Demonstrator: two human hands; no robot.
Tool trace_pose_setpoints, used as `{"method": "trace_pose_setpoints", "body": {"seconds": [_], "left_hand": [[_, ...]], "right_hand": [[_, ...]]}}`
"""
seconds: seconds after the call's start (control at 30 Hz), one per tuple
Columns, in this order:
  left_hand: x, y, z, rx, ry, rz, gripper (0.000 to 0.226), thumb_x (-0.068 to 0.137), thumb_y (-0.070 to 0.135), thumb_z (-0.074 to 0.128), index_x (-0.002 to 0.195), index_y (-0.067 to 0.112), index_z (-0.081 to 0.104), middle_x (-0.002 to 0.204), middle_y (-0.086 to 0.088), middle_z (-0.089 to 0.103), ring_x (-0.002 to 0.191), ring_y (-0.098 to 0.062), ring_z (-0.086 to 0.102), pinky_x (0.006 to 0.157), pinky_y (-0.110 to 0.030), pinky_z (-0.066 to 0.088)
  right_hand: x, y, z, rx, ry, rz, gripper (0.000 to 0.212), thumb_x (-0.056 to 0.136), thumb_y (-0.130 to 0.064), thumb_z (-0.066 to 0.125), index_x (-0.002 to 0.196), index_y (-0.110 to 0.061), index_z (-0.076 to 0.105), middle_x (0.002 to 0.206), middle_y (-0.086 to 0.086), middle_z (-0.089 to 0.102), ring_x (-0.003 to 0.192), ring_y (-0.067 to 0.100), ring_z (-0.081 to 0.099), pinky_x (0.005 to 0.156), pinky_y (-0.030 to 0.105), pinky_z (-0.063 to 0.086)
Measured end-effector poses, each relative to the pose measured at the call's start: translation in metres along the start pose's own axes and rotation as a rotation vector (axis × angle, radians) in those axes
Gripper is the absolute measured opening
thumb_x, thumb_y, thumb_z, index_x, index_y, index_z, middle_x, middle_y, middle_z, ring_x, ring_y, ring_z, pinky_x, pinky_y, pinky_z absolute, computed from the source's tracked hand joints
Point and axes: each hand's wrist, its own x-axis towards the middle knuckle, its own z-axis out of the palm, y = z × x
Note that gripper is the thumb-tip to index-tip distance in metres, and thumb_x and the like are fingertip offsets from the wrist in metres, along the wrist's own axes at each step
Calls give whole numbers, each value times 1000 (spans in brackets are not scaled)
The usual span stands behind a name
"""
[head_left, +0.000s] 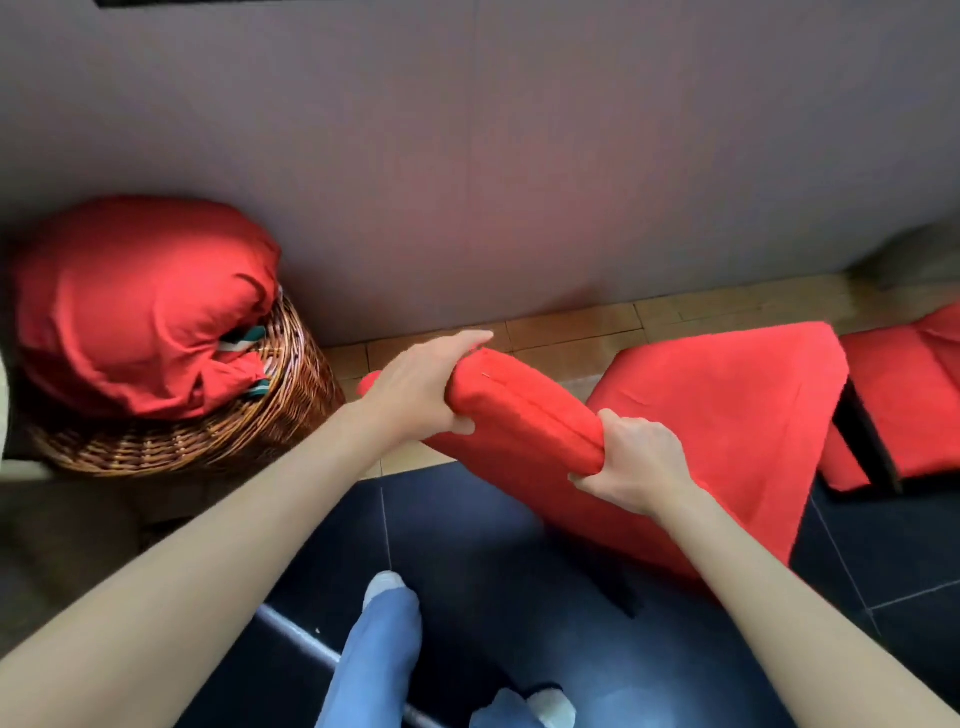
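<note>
The red cushion (519, 421) hangs in the air in front of the person, above the seam where the dark tiled floor (467, 545) meets a strip of tan tiles (571, 332) along the grey wall (467, 182). Its far end lies near the wall's foot, and its long seamed edge faces up. Left of it, a gap of tan tiles separates it from the wicker basket (208, 441). To the right it is seen against the red-draped chair (727, 415); whether the two touch cannot be told. The most open ground is the dark tile below the cushion, toward the person's legs (379, 649). By count: one cushion in hand, one basket, one stuffed red bundle (140, 306) piled on the basket's top, two red-covered seats, the second (904, 395) at the right edge just beyond the first, and two feet in pale socks. Both forearms reach forward, bare. The left hand (415, 395) clamps the cushion's far end, fingers over the top and thumb underneath, squeezing the fabric. The right hand (639, 462) holds the near end, knuckles up, fingers curled round the corner with the thumb below.
</note>
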Motion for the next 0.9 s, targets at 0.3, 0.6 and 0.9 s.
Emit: {"method": "trace_pose_setpoints", "body": {"seconds": [0.3,0.6,0.9], "left_hand": [[-8,81,-8,125,-41,5,66,52,29,90,114,26,67,112,7,69,106,-20,62,97,-43,43],[-24,165,2,256,-66,131,65,56,35,89,117,30,66,116,10,67,109,-17,60,100,-39,39],[-53,225,34,263,-128,251,75,58,39,88,128,27,61,124,7,61,115,-17,56,100,-38,37]], "right_hand": [[-65,32,-20,89,57,146,56,66,-61,70,83,-19,37,87,6,68,86,33,65,62,36,39],[-131,72,-30,207,109,303,57,63,-59,75,86,-21,40,84,4,65,84,32,65,61,35,40],[-194,100,-41,475,99,301,87,58,-37,87,130,-18,44,121,3,57,111,29,53,90,41,45]]}}
